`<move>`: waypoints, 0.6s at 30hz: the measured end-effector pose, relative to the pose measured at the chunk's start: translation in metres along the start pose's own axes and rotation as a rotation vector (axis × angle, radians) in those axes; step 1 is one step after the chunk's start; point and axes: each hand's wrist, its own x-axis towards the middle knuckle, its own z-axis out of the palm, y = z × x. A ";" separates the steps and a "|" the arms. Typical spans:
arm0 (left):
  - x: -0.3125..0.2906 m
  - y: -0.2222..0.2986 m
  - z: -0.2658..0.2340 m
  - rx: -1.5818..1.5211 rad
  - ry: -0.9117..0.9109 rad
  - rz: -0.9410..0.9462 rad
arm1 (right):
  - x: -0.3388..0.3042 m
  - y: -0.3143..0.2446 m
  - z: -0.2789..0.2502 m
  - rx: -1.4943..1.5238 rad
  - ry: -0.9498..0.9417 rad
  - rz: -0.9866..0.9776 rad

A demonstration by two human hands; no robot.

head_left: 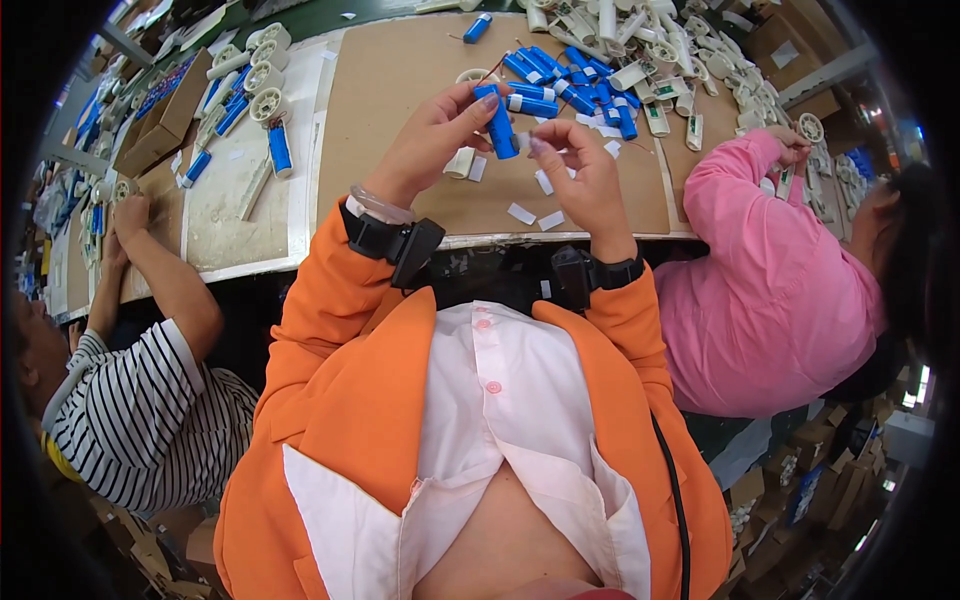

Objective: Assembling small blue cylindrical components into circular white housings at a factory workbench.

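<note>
My left hand (432,138) grips a blue cylindrical battery pack (500,128) with thin red wires at its top, raised over the brown work board (400,60). Close beside its lower end, the thumb and forefinger of my right hand (580,175) pinch a small whitish piece (524,142), perhaps a label. Whether that piece touches the battery pack I cannot tell. Several white paper slips (521,213) lie on the board below my hands. Just beyond my fingers is a heap of blue battery packs (575,85), some with white patches.
Cream plastic housings (690,60) are piled at the far right. More housings and blue packs lie left, near a cardboard box (160,115). A co-worker in a striped shirt (150,420) sits at left, another in a pink top (770,290) at right, both handling parts at the table.
</note>
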 end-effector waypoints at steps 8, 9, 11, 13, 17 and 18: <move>0.002 -0.009 -0.001 -0.127 0.030 -0.046 | 0.003 -0.003 0.013 -0.006 0.137 0.044; 0.002 -0.010 0.001 -0.153 0.035 -0.049 | 0.005 0.007 0.015 0.015 0.140 -0.018; 0.006 -0.015 0.002 -0.142 0.052 -0.047 | 0.002 0.010 0.014 -0.017 0.195 -0.098; -0.001 -0.018 -0.011 -0.154 0.048 -0.067 | 0.001 0.004 0.021 -0.073 0.198 -0.140; 0.006 -0.017 -0.005 -0.213 -0.064 -0.046 | -0.008 -0.007 0.003 -0.074 0.242 -0.084; 0.006 -0.016 -0.004 -0.227 -0.088 -0.046 | -0.008 -0.008 0.002 -0.037 0.241 -0.047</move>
